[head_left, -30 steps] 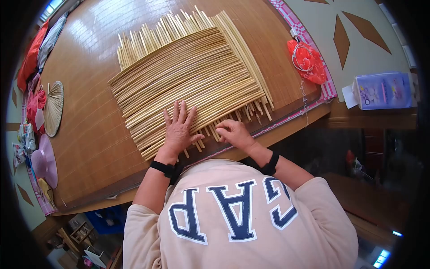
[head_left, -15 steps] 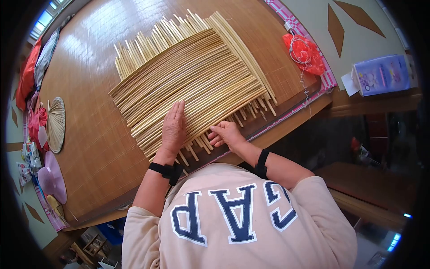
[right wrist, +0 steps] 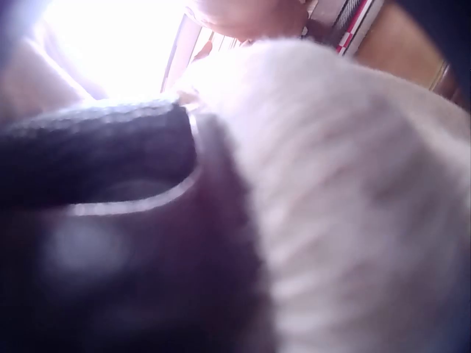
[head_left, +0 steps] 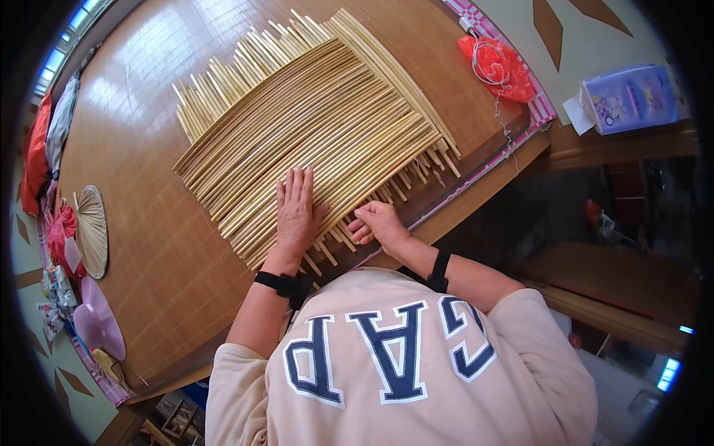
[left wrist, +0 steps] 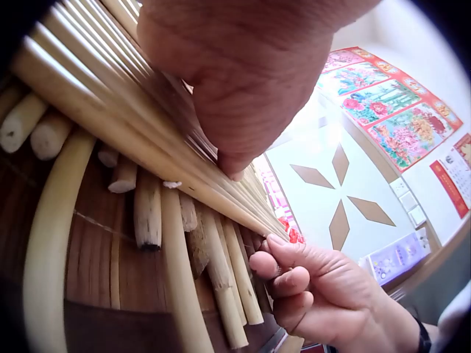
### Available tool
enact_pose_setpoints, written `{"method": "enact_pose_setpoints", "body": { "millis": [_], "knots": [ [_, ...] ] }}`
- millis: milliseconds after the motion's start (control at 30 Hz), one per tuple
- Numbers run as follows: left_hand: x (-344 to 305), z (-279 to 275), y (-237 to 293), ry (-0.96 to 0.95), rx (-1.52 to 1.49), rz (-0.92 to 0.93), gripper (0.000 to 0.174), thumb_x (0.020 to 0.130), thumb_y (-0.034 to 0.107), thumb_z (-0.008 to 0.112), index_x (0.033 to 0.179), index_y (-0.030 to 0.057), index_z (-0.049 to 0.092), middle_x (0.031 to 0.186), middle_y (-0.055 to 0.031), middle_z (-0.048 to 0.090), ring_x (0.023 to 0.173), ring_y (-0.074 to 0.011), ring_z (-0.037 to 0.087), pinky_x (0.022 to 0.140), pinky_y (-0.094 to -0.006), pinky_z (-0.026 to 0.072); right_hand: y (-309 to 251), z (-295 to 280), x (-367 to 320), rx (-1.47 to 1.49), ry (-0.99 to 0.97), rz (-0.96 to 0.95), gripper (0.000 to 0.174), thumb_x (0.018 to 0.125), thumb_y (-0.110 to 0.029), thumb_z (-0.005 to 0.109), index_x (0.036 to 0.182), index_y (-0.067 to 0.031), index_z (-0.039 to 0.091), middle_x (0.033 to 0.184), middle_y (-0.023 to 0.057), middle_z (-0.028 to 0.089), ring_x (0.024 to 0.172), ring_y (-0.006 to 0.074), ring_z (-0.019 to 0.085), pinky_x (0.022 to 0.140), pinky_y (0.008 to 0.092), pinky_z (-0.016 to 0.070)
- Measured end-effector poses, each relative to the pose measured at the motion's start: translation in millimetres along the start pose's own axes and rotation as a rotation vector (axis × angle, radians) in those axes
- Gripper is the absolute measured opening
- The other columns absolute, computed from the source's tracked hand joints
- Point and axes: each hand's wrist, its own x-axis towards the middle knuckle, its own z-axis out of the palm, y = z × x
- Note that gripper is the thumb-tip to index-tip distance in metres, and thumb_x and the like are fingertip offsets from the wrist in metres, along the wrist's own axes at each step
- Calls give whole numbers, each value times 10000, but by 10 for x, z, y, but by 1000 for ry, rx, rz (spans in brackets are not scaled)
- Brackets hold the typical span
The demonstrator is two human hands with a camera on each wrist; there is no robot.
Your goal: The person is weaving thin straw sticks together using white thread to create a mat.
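A layer of straight, pale yellow stalks (head_left: 320,111) lies side by side on the table, over other stalks (head_left: 216,89) running crosswise beneath. My left hand (head_left: 297,215) rests on this layer near its front edge, fingers stretched out and close together. At that front edge is my right hand (head_left: 379,225), its fingers curled. From the left wrist view, the right thumb and forefinger pinch at the outermost stalk (left wrist: 147,151), while cut stalk ends (left wrist: 147,220) stick out below. Blurred cloth and a dark strap fill most of the right wrist view.
A red plastic bag (head_left: 500,70) with a white cord lies at the table's right. Beyond it sits a purple tissue pack (head_left: 628,100). Along the left side are a straw fan (head_left: 92,230), a pink hat (head_left: 100,320) and a red cloth (head_left: 36,163).
My left fingers, spread wide a second ago, now lie closer together on the stalks. The right hand has come slightly left along the front edge. The head view has turned a little.
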Motion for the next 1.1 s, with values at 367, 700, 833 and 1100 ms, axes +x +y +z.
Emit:
{"method": "enact_pose_setpoints", "body": {
  "millis": [367,700,833,1100],
  "knots": [
    [-98,-34,236,-26,-123,158,393,607,140,757,942,49,572,1301,-196,435,1293,-358,340,1079,-470,248,-44,-6,24,42,-39,-38,160,916,-136,510,1007,-15,563,866,108,647,624,148,647,523,222,516],
    [-108,38,242,37,-169,140,316,600,127,755,857,93,576,1256,-152,467,1275,-314,369,1072,-464,238,-115,-20,50,9,-24,9,161,894,-180,552,878,-22,578,784,113,660,559,153,642,431,212,473],
    [-112,71,238,49,-156,170,279,623,121,734,854,106,579,1253,-142,472,1277,-301,371,1076,-473,218,-127,-35,85,-23,4,16,166,885,-179,554,847,-20,586,784,121,665,557,152,641,423,213,468],
    [-106,116,236,88,-186,159,196,659,100,689,825,114,585,1209,-116,504,1248,-283,409,1067,-477,231,-107,32,45,-5,58,-3,128,890,-159,548,855,-39,576,747,92,656,514,107,599,422,197,456]
  ]
}}
